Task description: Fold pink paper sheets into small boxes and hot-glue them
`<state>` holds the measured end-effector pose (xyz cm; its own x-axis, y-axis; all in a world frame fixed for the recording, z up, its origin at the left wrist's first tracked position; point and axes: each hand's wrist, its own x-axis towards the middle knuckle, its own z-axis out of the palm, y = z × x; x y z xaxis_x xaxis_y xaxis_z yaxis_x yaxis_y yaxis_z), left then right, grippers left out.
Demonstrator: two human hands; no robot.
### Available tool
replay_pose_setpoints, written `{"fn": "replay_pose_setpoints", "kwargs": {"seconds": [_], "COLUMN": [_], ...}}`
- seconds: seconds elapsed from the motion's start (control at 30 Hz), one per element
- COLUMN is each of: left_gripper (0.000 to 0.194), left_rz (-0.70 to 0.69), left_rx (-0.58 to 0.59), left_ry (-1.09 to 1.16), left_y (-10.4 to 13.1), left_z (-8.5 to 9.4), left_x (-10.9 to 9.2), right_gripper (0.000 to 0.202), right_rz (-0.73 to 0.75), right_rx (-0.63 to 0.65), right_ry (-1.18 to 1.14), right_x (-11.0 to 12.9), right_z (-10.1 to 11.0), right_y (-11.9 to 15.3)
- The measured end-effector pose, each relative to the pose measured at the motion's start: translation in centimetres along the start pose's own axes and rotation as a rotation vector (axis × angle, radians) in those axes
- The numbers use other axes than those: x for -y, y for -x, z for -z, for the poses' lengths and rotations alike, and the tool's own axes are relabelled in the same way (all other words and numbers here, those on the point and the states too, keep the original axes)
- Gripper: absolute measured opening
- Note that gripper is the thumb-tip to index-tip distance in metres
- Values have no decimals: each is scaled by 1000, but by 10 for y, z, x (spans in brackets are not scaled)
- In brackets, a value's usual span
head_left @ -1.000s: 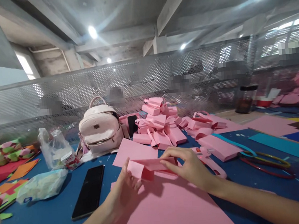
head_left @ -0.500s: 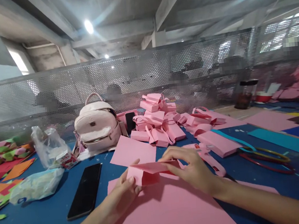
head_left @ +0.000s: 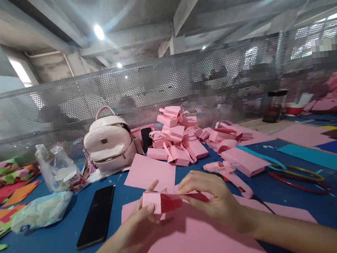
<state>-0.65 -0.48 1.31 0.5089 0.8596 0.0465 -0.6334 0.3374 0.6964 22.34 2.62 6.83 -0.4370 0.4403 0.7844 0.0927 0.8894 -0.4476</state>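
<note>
A small folded pink paper box [head_left: 152, 203] hangs between my two hands above a large pink sheet [head_left: 215, 241]. My left hand [head_left: 138, 225] grips its left end, thumb on the near face and index finger raised behind. The fingers of my right hand [head_left: 214, 197] pinch its right side along the upper edge, and they hide that end. The box's open side shows a deeper red-pink inside. Just beyond my right hand lies a pink glue gun [head_left: 231, 176], apart from it. Another pink sheet [head_left: 152, 174] lies behind the box.
A heap of pink paper bags [head_left: 177, 135] stands at the back beside a pale backpack [head_left: 109, 144]. To the left are a black phone [head_left: 96, 217] and plastic bags [head_left: 42, 212]. Colored rings [head_left: 298, 179] and a blue strip [head_left: 317, 156] lie right. A perforated metal screen [head_left: 152, 84] runs behind.
The paper box has tilted, so its open side shows more. My right hand has shifted slightly, and more of the glue gun shows. Both hands keep their hold.
</note>
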Motion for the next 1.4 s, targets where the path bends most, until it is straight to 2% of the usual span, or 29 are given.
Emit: {"fn": "replay_pose_setpoints", "kwargs": {"seconds": [0.13,0.37,0.57,0.73,0.9,1.13,1.4], "left_gripper": [101,106,92,90,87,85,65], "left_rz": [-30,-26,29,29,34,29,-42], "left_rx": [6,-9,-4,-47,-57,-63,-35], "left_ry": [-5,-20,93,125,130,107,29], "left_y": [1,-1,2,-1,-1,0,-1], "left_z": [-1,4,0,-10,-16,-11,0], "left_x": [4,5,4,1,-1,0,0], "right_gripper": [17,18,17,17,16,16,18], "right_rz": [33,-8,28,38,114,155,177], "right_rx": [23,22,9,12,29,45,35], "right_ry": [20,36,33,52,83,138,116], "right_x": [3,5,4,4,6,8,9], "right_z": [-2,-1,-2,-2,-2,-1,-3], "right_y": [1,0,1,0,-1,-3,-4]}}
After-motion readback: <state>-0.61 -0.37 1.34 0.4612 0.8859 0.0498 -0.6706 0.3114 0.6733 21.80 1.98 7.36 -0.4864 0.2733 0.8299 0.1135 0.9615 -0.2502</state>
